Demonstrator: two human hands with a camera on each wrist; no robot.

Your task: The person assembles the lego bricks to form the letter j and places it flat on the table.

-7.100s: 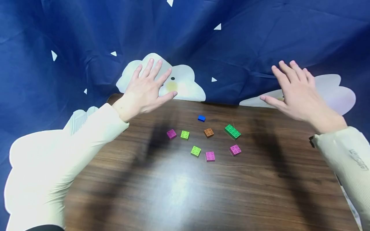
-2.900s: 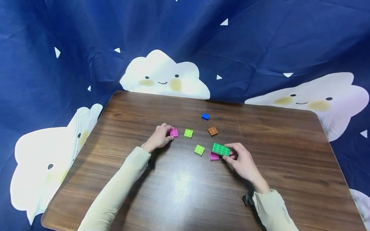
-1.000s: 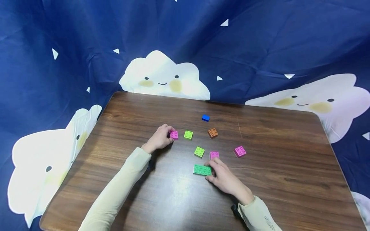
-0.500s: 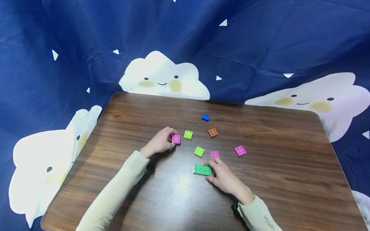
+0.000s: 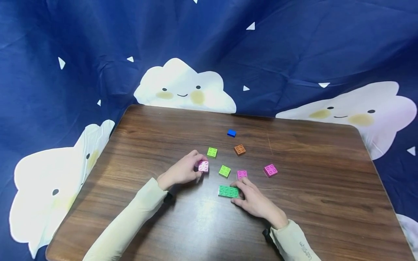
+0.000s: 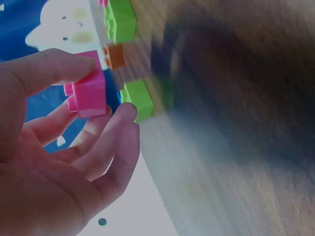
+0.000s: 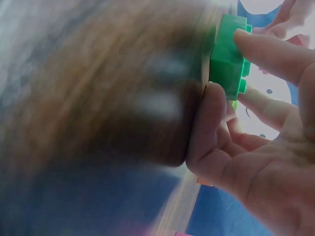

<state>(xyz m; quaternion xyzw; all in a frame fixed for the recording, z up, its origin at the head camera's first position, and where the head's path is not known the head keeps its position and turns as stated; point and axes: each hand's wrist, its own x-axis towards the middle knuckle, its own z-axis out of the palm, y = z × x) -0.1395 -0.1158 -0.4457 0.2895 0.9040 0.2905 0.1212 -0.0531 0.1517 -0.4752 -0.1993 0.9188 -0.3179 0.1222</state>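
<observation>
My left hand (image 5: pixel 186 168) pinches a pink four-stud toy brick (image 5: pixel 203 166) between thumb and fingers. In the left wrist view the pink brick (image 6: pixel 91 91) is held above the table, studs turned toward the palm side. My right hand (image 5: pixel 256 201) grips the right end of a long green toy brick (image 5: pixel 228 191), which lies near the table's middle with its studs up. The right wrist view shows the thumb and fingers on the green brick (image 7: pixel 229 56). Just behind the right fingers sits another pink brick (image 5: pixel 242 174), partly hidden by them.
Two lime bricks (image 5: pixel 212 152) lie behind and right of my left hand. An orange-brown brick (image 5: pixel 240 149), a blue brick (image 5: pixel 231 133) and a third pink brick (image 5: pixel 270 170) lie farther back and right. The wooden table (image 5: pixel 326 188) meets a blue curtain (image 5: pixel 277 47) behind.
The right hand brought the green brick from the back right to the near middle, where it now stays. The left hand has lifted its pink brick and moved it right and nearer.
</observation>
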